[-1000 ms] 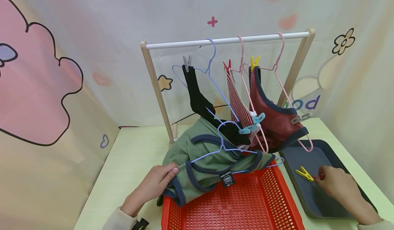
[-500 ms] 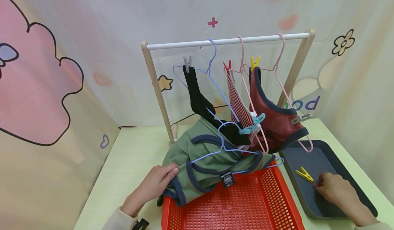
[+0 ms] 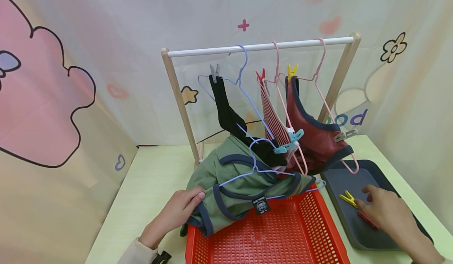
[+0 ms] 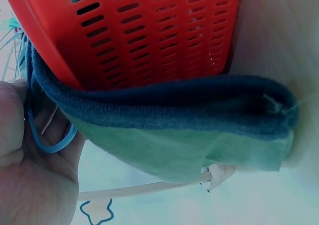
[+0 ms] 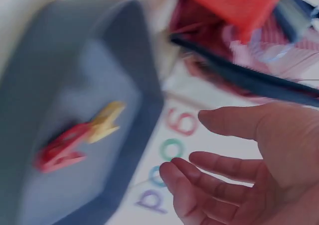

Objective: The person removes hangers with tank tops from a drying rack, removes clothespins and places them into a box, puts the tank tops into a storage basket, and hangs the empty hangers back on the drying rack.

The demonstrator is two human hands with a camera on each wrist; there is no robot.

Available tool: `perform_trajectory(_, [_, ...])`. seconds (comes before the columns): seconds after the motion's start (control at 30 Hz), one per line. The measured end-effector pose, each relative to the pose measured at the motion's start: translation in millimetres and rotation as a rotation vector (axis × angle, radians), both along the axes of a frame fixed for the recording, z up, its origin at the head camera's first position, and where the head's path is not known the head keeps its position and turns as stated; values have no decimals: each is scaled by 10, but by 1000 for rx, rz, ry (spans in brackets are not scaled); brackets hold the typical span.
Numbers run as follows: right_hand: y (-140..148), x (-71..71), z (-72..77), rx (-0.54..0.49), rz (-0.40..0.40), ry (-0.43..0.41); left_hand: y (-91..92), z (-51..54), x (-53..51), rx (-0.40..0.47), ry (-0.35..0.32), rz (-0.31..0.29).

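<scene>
My left hand (image 3: pixel 180 207) grips the edge of a green garment with navy trim (image 3: pixel 233 195) and a black label. A blue hanger (image 3: pixel 254 169) runs through the garment, its end loop passing by my fingers in the left wrist view. The cloth drapes over the rim of a red basket (image 3: pixel 269 224). My right hand (image 3: pixel 387 209) is over the dark grey tray (image 3: pixel 357 232), fingers apart, nothing held. A red clothespin (image 5: pixel 62 148) and a yellow clothespin (image 5: pixel 107 120) lie touching or nearly so in that tray.
Behind the basket stands a rack with a white rail (image 3: pixel 262 47). From it hang a black sock (image 3: pixel 226 107), a red-striped garment (image 3: pixel 271 116) and a dark red garment (image 3: pixel 308 134), clipped to hangers. A small black object (image 3: pixel 162 257) lies by my left sleeve.
My right fingers were at the red clothespin; they have come away and spread, leaving it in the tray beside the yellow one. My left hand has stayed on the green garment.
</scene>
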State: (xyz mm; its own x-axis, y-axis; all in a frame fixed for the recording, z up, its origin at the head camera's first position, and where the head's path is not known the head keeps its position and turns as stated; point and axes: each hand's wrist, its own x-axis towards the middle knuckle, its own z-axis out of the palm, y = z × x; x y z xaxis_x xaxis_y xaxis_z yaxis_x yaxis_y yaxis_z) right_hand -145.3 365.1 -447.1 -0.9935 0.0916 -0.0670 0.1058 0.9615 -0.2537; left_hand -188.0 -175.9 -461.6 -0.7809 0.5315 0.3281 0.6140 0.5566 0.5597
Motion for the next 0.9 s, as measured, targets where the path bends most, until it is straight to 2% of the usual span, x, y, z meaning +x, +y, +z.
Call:
perform_trajectory(0.2, [-346,153,280,-20,27,179,2,5,7,13,-1,8])
perform_trajectory(0.37, [-610,270,382,-49,60,316,-36,16,3,17,-11,-22])
perform_trajectory(0.5, [-799,330,469,-77,107,373,-70,25,12,26,-46,-36])
perform_trajectory(0.7, [-1067,334,537,-127,238,508,-105,57,28,21,-56,-41])
perform_trajectory(0.9, [-1251,224,563,-193,317,498,-102,75,35,16,-42,-69])
